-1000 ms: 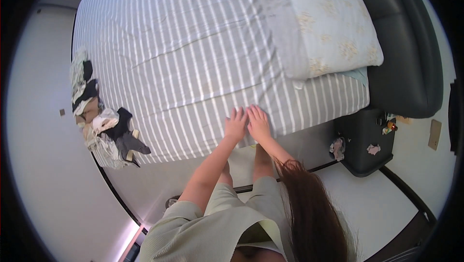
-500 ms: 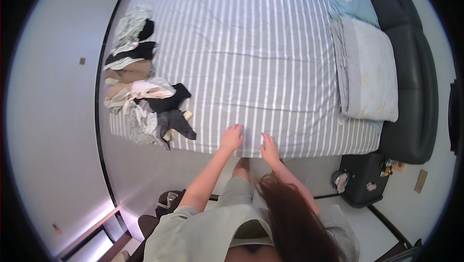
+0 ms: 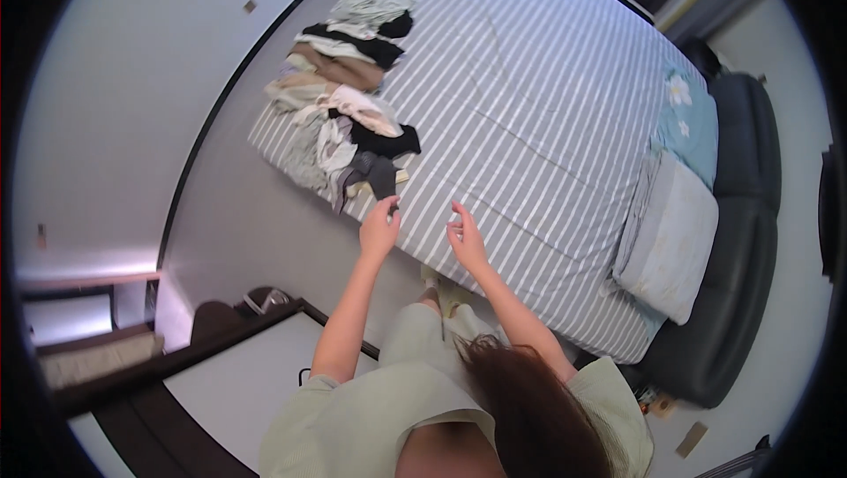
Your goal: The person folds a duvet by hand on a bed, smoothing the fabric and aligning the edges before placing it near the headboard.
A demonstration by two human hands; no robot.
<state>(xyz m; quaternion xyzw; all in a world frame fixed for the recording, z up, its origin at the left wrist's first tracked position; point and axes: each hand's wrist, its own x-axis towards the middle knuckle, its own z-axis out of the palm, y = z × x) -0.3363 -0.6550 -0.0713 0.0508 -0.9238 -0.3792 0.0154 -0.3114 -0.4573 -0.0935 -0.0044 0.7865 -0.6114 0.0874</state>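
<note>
My left hand is at the near end of a dark grey garment, with the cloth's tip between thumb and fingers. My right hand hovers over the bed's near edge, fingers apart and slightly bent, holding nothing. The garment belongs to a loose heap along the bed's left side. In that heap are a black garment, a pale pink one, a brown one, a white one and a pale green one.
A grey-and-white striped sheet covers the bed. Toward the dark padded headboard on the right lie a folded pale quilt and a teal flowered pillow. A white wall runs along the left. Behind me is a dark-framed white surface.
My view has turned left, toward the clothes heap. My left hand has gone from over the bare sheet to the dark grey garment. The right hand remains above the bed's edge.
</note>
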